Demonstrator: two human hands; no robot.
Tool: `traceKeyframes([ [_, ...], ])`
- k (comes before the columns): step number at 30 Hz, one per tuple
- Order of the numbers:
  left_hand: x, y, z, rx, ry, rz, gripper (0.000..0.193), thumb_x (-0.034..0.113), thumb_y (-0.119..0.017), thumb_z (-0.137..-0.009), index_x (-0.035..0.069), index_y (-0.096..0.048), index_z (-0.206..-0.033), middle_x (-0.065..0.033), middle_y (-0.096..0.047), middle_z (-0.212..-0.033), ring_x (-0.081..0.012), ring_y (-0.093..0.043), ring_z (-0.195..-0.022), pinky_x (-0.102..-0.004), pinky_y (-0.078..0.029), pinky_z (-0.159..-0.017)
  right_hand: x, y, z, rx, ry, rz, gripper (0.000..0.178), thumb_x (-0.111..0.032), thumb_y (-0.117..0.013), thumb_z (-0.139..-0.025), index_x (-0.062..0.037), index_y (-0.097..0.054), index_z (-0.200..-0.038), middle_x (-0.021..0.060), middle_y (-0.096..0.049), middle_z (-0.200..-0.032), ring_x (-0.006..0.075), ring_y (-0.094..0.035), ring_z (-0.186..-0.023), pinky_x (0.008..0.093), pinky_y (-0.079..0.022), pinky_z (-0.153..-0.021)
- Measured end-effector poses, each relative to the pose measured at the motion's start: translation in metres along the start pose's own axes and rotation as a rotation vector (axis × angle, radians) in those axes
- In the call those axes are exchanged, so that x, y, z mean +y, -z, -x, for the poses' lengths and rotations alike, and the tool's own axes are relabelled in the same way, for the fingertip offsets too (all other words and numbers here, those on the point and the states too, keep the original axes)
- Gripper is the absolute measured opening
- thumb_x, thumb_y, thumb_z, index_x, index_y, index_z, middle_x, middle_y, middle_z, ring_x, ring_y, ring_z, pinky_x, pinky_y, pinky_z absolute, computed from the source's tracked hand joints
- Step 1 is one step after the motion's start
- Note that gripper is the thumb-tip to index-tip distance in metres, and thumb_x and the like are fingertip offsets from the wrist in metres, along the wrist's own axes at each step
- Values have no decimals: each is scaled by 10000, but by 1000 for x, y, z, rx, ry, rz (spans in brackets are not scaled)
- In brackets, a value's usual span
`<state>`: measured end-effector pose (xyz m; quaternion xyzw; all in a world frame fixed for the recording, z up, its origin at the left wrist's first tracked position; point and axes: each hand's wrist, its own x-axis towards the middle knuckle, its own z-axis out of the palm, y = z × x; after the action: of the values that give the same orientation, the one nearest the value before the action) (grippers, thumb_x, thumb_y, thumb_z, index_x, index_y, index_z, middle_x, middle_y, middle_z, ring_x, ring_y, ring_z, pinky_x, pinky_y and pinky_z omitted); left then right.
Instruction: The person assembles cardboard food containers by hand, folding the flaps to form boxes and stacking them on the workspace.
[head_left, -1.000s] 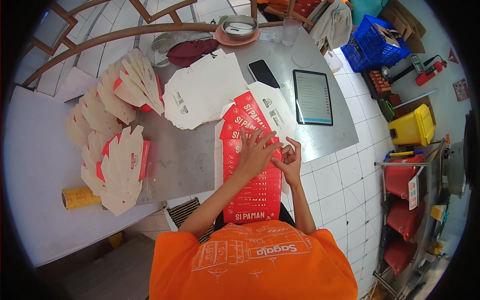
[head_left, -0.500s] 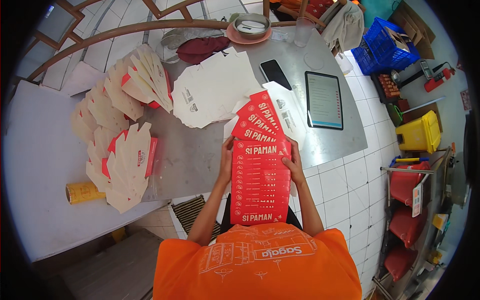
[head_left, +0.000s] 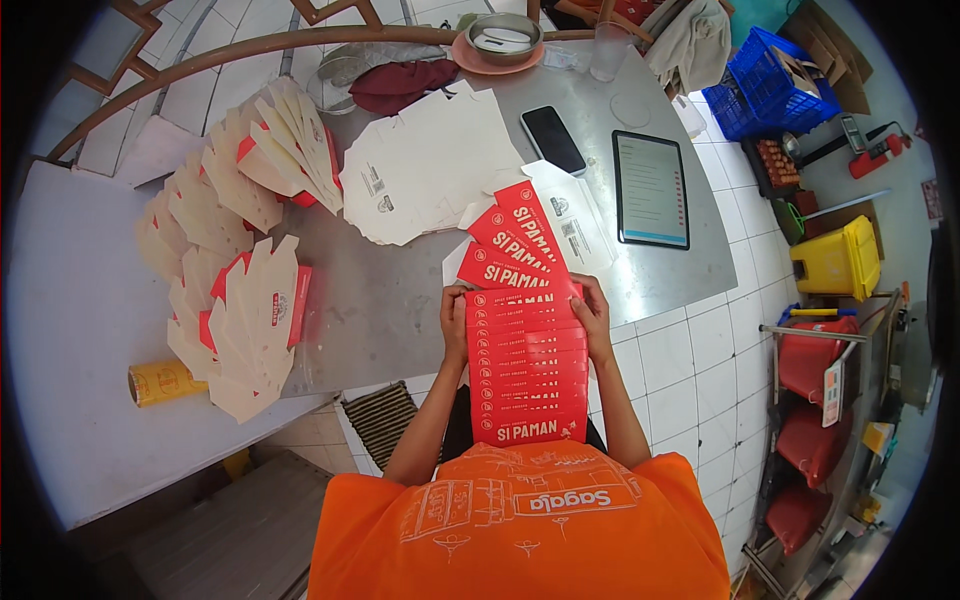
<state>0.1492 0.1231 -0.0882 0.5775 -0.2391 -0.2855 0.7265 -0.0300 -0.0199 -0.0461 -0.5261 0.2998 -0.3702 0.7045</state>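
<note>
A long overlapping stack of flat red printed cartons [head_left: 528, 375] reaches from the table's near edge to my lap. My left hand [head_left: 455, 322] is closed round its upper left edge. On the opposite edge, my right hand [head_left: 593, 312] grips the stack near its top. Just beyond it, several more red cartons [head_left: 503, 267] lie fanned out at angles on the metal table. Under and beside these are white carton blanks [head_left: 572, 215], printed side down. A larger pile of white blanks [head_left: 430, 165] lies farther back.
Part-folded cartons [head_left: 245, 330] crowd the left of the metal table [head_left: 365, 320], beside a yellow tin [head_left: 165, 384]. A phone [head_left: 553, 140], a tablet [head_left: 651, 190], a clear cup [head_left: 608, 55] and a metal bowl [head_left: 500, 38] sit at the back and right. Red stools [head_left: 815, 445] stand far right.
Both hands have stayed on the red carton stack, which has shifted slightly. My right thumb has moved up toward the stack's top edge. The view has tilted a little.
</note>
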Motion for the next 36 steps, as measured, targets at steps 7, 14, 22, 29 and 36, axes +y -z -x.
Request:
traceKeyframes([
  [7, 2, 1, -3, -7, 26, -7, 264, 292, -453, -1015, 37, -505, -968, -31, -533, -906, -95, -480, -824, -249, -413, -771, 14, 14, 6, 25, -20, 3, 163, -92, -636, -889, -22, -585, -1028, 24, -627, -938, 83, -546, -857, 248, -430, -778],
  [14, 1, 3, -2, -11, 61, 0, 313, 320, -466, -1020, 25, -562, -981, -28, -566, -917, -99, -509, -842, -246, -416, -802, -12, 21, -19, -204, 0, 446, 221, -82, -694, -853, -9, -582, -1030, 41, -663, -889, 89, -605, -821, 240, -463, -782],
  [22, -10, 17, -10, 3, 191, 177, 363, 303, -478, -1025, -11, -634, -935, -47, -617, -991, -110, -540, -899, -254, -428, -841, -51, -24, -114, -269, -292, 207, 418, -96, -743, -823, -6, -557, -1186, 105, -703, -1012, 129, -671, -895, 278, -542, -777],
  [29, -19, 11, -13, 92, 163, 75, 330, 270, -502, -1016, -18, -626, -911, -63, -575, -1059, -121, -520, -964, -256, -403, -885, -71, -8, -133, -719, -510, 415, 509, -137, -773, -797, -2, -550, -1235, 117, -695, -1085, 166, -672, -965, 307, -524, -879],
  [36, -27, 25, -18, -20, 159, 82, 301, 245, -500, -1012, -18, -608, -1109, -21, -455, -1240, -117, -478, -1130, -277, -377, -975, -76, -31, -110, -699, -201, 959, 925, -287, -875, -658, -92, -322, -1374, 171, -647, -1165, 298, -657, -1036, 389, -499, -936],
])
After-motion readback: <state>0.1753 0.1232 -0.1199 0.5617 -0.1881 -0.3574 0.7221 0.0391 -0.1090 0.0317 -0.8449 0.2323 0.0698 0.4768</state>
